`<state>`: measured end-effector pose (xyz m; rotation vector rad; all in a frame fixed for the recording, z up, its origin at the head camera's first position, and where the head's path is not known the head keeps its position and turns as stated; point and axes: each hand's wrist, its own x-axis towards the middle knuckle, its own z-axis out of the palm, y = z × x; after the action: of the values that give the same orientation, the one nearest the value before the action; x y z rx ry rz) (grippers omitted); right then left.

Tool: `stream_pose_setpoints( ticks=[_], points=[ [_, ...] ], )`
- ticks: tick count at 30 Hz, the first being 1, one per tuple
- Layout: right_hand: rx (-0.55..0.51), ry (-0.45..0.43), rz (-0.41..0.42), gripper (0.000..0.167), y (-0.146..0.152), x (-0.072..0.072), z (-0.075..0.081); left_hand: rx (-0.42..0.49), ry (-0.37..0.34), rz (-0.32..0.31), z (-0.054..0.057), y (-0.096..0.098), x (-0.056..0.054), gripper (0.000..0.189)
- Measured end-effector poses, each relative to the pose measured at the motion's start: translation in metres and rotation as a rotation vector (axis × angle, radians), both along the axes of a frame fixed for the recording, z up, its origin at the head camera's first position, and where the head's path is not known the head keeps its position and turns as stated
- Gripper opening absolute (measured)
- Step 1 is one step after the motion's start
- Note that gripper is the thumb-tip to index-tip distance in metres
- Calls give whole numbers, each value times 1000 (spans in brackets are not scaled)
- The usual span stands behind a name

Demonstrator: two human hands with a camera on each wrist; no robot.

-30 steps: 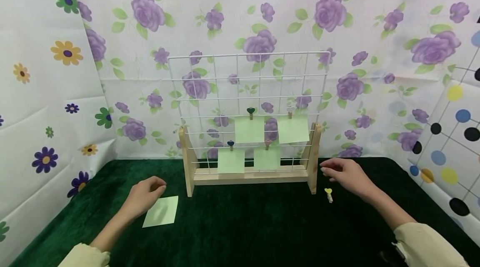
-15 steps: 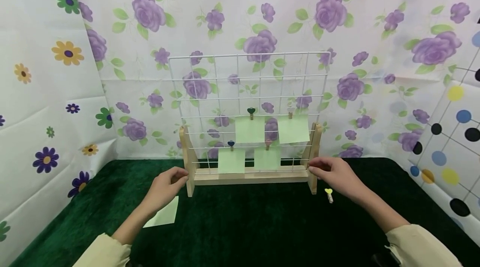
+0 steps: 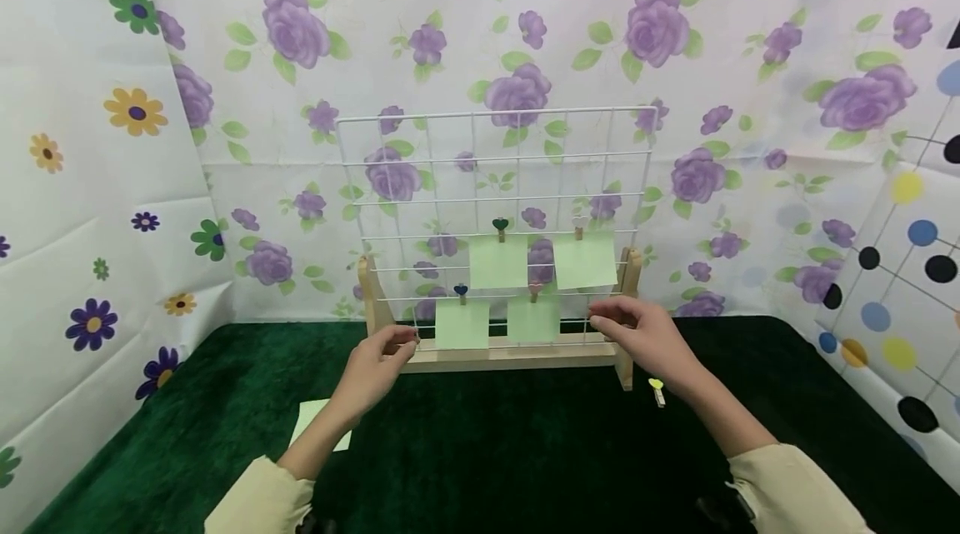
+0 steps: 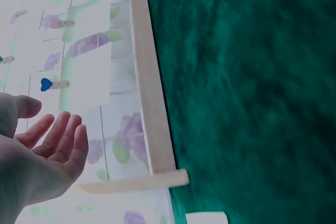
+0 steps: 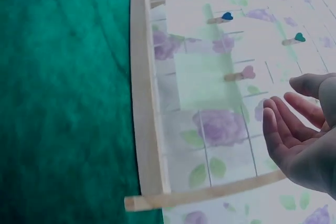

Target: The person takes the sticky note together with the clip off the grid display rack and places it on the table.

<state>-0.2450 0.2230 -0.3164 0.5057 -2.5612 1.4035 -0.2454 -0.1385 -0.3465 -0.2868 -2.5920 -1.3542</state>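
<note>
A white wire grid (image 3: 450, 159) stands upright in a wooden base (image 3: 517, 358). Pale green notes hang on it from small heart-topped clothespins. In the lower row are a note with a blue-heart clothespin (image 3: 461, 291) and a note (image 3: 533, 322) with a pink one. Above hang a note (image 3: 498, 263) with a dark green heart and a note (image 3: 585, 262) with a pale one. My left hand (image 3: 375, 371) is before the grid's lower left, fingers loosely bent, holding nothing. Likewise without anything in it, my right hand (image 3: 651, 342) hovers before the lower right; thumb and fingers are apart (image 5: 302, 135).
On the dark green cloth (image 3: 510, 451), a loose pale green note (image 3: 310, 417) lies at the left, partly hidden by my left forearm. A clothespin with a yellow heart (image 3: 657, 392) lies at the right, near the rack's foot. Behind stands a flowered backdrop (image 3: 442, 9).
Both hands have moved inward toward the grid, the left one rightward from above the loose note, the right one leftward past the yellow clothespin. The hanging notes stay in place.
</note>
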Motion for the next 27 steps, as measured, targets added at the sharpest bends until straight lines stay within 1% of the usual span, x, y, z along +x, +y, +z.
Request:
stream_pose_setpoints(
  ticks=[5,8,14,17,22,25,27],
  points=[
    [-13,12,-1,35,-12,-5,5,5,51,-16,6,9,-4,27],
    [-1,30,-10,34,-18,-8,10,20,61,-22,9,15,-8,26],
    [27,85,-13,31,-31,-15,20,74,59,-42,15,24,-14,27],
    [17,84,-17,31,-36,-18,25,95,59,-43,18,28,-16,27],
    [3,81,-6,30,-43,-27,36,130,23,-24,25,36,-21,28],
    [18,85,-8,31,-47,-31,42,144,14,-24,30,41,-24,29],
    [41,93,-24,30,-49,-33,46,144,19,-28,33,43,-26,29]
  ],
)
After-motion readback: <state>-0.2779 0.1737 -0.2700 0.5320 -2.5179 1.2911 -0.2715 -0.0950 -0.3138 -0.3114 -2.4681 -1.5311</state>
